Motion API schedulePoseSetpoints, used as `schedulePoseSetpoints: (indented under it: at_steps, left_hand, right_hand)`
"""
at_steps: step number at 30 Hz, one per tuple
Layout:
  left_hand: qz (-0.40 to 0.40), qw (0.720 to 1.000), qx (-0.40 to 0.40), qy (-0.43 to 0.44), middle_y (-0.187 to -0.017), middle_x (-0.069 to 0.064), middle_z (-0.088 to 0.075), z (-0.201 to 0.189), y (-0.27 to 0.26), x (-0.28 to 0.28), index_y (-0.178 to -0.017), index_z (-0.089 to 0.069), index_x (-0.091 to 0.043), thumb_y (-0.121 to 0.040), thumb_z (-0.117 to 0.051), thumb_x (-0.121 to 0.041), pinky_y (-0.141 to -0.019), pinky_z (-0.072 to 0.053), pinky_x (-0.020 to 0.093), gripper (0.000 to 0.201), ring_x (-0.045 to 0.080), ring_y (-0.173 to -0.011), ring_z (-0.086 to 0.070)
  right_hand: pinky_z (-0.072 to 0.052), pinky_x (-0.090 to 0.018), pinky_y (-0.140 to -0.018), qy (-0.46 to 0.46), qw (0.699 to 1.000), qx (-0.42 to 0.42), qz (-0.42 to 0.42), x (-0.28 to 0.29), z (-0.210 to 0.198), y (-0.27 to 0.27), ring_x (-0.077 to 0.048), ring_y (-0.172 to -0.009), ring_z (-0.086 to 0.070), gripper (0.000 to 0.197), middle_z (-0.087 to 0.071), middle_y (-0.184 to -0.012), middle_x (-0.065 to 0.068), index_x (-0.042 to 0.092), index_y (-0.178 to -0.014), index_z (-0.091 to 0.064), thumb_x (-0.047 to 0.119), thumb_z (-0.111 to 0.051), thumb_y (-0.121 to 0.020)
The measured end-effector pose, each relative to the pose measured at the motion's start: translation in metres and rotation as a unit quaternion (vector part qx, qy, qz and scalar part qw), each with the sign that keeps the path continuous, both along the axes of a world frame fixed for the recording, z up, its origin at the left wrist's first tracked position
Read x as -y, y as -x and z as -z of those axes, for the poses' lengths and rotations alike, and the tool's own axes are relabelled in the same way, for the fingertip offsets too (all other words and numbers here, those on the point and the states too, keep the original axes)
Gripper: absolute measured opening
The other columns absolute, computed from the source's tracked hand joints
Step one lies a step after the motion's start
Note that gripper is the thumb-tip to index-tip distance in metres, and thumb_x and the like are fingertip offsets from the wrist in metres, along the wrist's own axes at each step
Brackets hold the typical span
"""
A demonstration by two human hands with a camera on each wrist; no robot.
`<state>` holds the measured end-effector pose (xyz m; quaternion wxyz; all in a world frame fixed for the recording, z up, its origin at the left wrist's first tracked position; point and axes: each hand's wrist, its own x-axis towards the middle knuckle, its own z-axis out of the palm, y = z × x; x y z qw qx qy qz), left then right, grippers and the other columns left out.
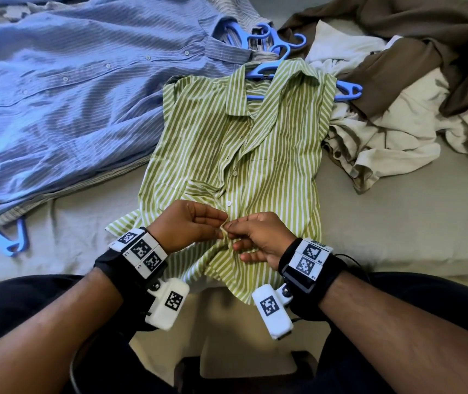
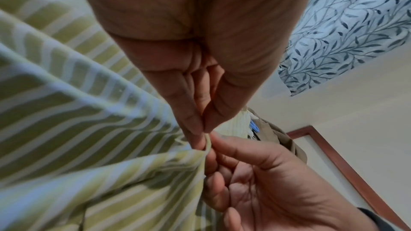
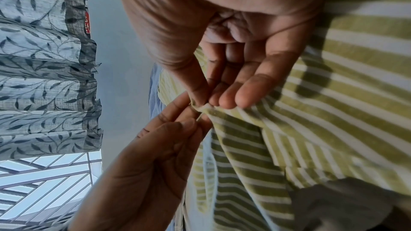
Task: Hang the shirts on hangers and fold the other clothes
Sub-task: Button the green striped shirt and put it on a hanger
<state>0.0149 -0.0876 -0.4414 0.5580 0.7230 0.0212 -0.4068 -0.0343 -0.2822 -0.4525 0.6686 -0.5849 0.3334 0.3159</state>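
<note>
My left hand (image 1: pixel 191 223) and right hand (image 1: pixel 258 237) both pinch the near front edge of the green striped shirt (image 1: pixel 269 155) with their fingers. It lies on the bed (image 1: pixel 369 223), a blue hanger (image 1: pixel 346 91) at its collar.

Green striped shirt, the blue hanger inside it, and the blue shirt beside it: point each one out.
green striped shirt (image 1: pixel 278 143), head view, on its chest panel to the right of the buttons.
blue hanger (image 1: pixel 347 91), head view, on the arm end sticking out past the shoulder.
blue shirt (image 1: pixel 56 89), head view, on its front.
</note>
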Motion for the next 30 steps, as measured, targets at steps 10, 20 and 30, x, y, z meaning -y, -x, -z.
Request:
schedulePoseSetpoints:
  at_steps: [10, 20, 30]
  left_hand:
    - [-0.033, 0.990, 0.123, -0.057, -0.087, 0.007, -0.080, 0.011, 0.005, 0.002, -0.100, -0.079, -0.010, -0.079, -0.083, 0.006, -0.085, -0.063, 0.036, 0.027, 0.022, -0.086, -0.078]
    - [-0.023, 0.971, 0.223, -0.086, -0.086, -0.007, -0.079, 0.010, 0.012, 0.006, -0.096, -0.080, -0.020, -0.080, -0.087, -0.007, -0.084, -0.064, 0.034, 0.022, 0.006, -0.083, -0.076]
    - [0.007, 0.979, 0.171, -0.111, -0.074, 0.001, -0.077, -0.002, -0.005, -0.004, -0.082, -0.082, -0.022, -0.077, -0.089, -0.036, -0.074, -0.063, 0.036, 0.017, 0.016, -0.071, -0.073]
  right_hand:
    - [-0.065, -0.043, -0.076, -0.045, 0.999, 0.027, 0.009, -0.002, -0.004, 0.003, -0.028, -0.099, -0.078, 0.026, -0.080, -0.103, -0.014, 0.001, -0.111, -0.074, 0.019, -0.078, -0.093]
    - [-0.066, -0.046, -0.079, 0.016, 0.996, 0.091, 0.006, -0.007, 0.003, 0.004, -0.022, -0.096, -0.078, 0.017, -0.080, -0.101, -0.011, 0.007, -0.104, -0.077, 0.019, -0.080, -0.092]
    - [-0.053, -0.027, -0.061, 0.061, 0.987, 0.147, -0.019, -0.005, 0.004, -0.001, -0.016, -0.083, -0.074, 0.007, -0.079, -0.098, -0.012, 0.013, -0.101, -0.075, 0.018, -0.071, -0.099]
